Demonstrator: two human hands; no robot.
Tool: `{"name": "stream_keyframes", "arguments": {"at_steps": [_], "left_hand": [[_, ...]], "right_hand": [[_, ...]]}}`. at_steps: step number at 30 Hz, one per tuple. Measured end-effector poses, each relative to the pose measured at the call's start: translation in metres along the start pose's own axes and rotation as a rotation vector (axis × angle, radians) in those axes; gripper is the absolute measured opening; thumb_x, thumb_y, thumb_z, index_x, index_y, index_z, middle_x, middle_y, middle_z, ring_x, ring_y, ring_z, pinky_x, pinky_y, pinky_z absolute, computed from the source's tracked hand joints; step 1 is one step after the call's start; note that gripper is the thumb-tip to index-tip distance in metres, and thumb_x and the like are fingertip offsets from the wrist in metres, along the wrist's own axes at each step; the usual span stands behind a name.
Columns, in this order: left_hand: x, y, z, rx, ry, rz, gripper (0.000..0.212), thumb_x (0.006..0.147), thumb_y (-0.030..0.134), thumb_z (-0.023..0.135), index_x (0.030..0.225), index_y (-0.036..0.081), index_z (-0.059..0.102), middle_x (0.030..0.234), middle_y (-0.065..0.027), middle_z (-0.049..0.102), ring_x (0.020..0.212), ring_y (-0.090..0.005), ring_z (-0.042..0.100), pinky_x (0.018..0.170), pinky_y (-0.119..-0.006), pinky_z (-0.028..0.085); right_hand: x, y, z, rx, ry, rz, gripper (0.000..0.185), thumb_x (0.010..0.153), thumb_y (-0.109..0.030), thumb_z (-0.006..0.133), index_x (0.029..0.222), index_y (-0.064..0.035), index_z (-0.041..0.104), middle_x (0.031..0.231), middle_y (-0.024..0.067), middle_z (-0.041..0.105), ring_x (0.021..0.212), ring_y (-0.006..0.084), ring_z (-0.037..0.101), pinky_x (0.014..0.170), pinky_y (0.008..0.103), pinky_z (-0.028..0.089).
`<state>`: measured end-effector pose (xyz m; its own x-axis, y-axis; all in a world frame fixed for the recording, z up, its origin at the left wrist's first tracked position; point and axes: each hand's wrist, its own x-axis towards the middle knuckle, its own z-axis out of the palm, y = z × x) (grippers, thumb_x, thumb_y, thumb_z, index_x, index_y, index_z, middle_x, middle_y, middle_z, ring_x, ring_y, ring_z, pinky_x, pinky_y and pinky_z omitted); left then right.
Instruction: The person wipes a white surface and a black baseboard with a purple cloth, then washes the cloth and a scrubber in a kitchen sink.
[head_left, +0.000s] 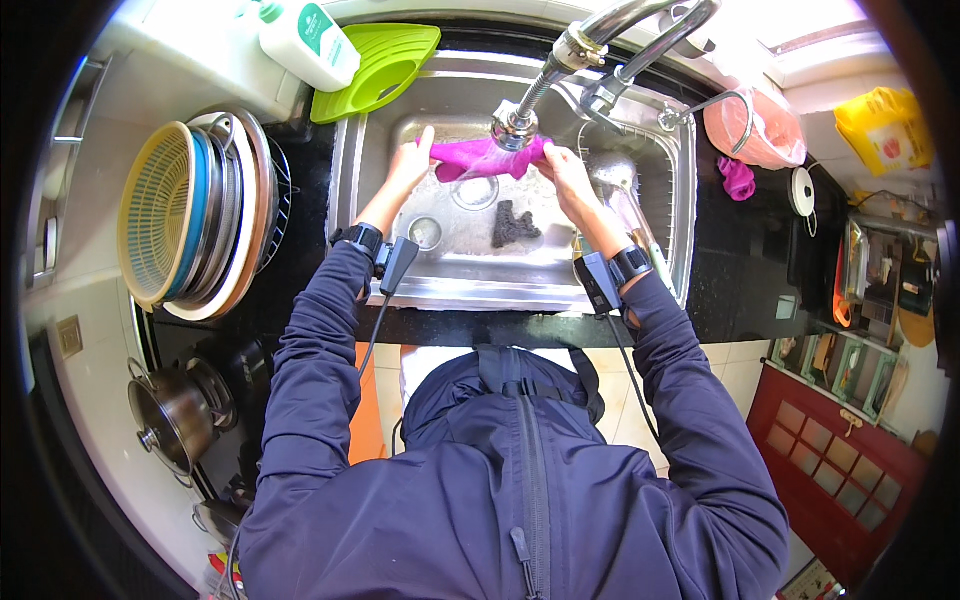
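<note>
A wet-looking magenta cloth (465, 159) is stretched sideways over the stainless steel sink (386, 124). My left hand (411, 161) grips its left end, thumb on top. Its right end is pinched in my right hand (570, 176). Directly above the cloth hangs the chrome faucet head (514, 129), and water sprays from it onto the fabric. Below, on the sink floor, lies a crumpled dark grey cloth or scrubber (514, 223), touched by neither hand. A round drain (475, 192) shows just under the cloth.
A wire rack (667, 180) with a metal ladle (619, 176) occupies the sink's right side. Stacked baskets and basins (161, 214) stand left. Behind are a green plastic board (390, 64) and a white pump bottle (315, 45). Another magenta cloth (736, 178) lies right, near a pink-lined bin (757, 131).
</note>
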<state>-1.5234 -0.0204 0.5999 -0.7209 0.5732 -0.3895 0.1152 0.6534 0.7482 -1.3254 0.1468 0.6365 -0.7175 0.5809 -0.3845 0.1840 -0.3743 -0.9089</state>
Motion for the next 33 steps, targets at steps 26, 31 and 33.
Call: {"name": "stream_keyframes", "arguments": {"at_steps": [26, 31, 33], "left_hand": [[-0.047, 0.09, 0.024, -0.941, -0.518, 0.041, 0.031, 0.082, 0.015, 0.047, 0.109, 0.0, 0.044, 0.104, -0.0109, 0.051, 0.093, -0.0206, 0.052, 0.085, -0.031, 0.039], [-0.047, 0.096, 0.027, -0.867, -0.59, 0.122, 0.029, 0.08, 0.01, 0.047, 0.108, -0.001, 0.045, 0.101, -0.0117, 0.052, 0.09, -0.019, 0.053, 0.082, -0.028, 0.04], [-0.043, 0.091, 0.019, -0.716, -0.571, 0.125, 0.033, 0.076, 0.007, 0.047, 0.108, 0.0, 0.045, 0.1, -0.0112, 0.053, 0.089, -0.0189, 0.052, 0.081, -0.028, 0.04]], "right_hand": [[-0.021, -0.004, 0.032, -0.365, 0.033, -0.097, 0.047, 0.071, -0.014, 0.058, 0.113, -0.0031, 0.042, 0.11, 0.0134, 0.049, 0.1, 0.0231, 0.047, 0.087, 0.0315, 0.033], [0.0, 0.001, 0.027, -0.449, -0.128, -0.287, 0.032, 0.075, -0.015, 0.055, 0.106, -0.008, 0.051, 0.095, 0.0092, 0.058, 0.089, 0.0166, 0.053, 0.079, 0.0279, 0.038], [-0.001, -0.005, 0.019, -0.539, -0.049, -0.188, 0.021, 0.079, -0.013, 0.048, 0.096, -0.0035, 0.057, 0.087, 0.0087, 0.06, 0.081, 0.0152, 0.055, 0.075, 0.0268, 0.041]]}}
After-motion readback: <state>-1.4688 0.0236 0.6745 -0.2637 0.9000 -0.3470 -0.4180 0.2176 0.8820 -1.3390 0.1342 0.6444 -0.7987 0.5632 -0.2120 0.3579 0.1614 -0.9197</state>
